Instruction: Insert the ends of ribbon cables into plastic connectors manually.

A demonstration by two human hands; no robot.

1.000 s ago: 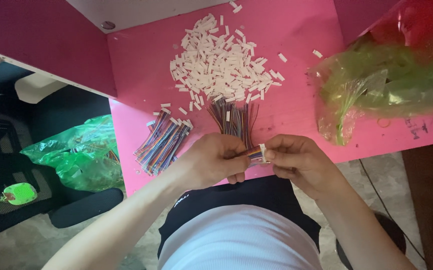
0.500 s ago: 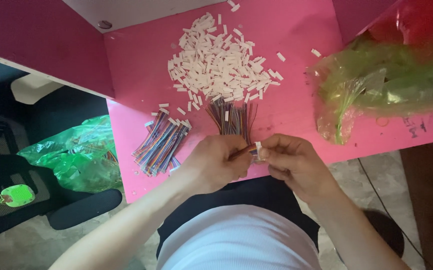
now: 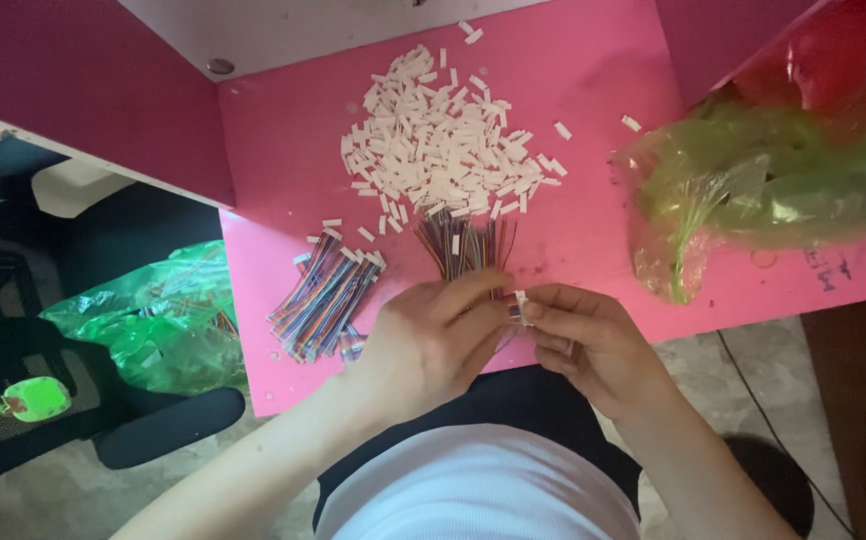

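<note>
Two hands at lower centre of frame, meeting just over the near edge of the pink worktop (image 3: 593, 90).

1. Left hand (image 3: 431, 345): fingers curled, grip clenched on a short multicolour wire bundle (image 3: 509, 312), mostly hidden behind the hand.
2. Right hand (image 3: 593, 345): thumb & forefinger pinched on a small white connector (image 3: 520, 301), touching the wire ends. Grip closed on it.
3. Heap of white connector housings (image 3: 443, 150): upper centre, loose, a few strays to the right.
4. Loose wire fan (image 3: 465, 243): centre, just above the hands, below the heap.
5. Finished-looking wire sets w/ white ends (image 3: 325, 295): centre left, lying diagonally near the worktop's left edge.
6. Green plastic bag (image 3: 753, 195): right side, on worktop; red bag (image 3: 833, 50) behind it, upper right.
7. Second green bag (image 3: 153, 320): lower left, off the worktop, on a dark chair (image 3: 13, 330).

Step in hand, by my reading: mating wire ends w/ a housing, held between both hands. How far seated: cannot tell, too small. Next move prob. calls for a straight, aligned push w/ firm pinch both sides; skewed entry could bend the ends.
</note>
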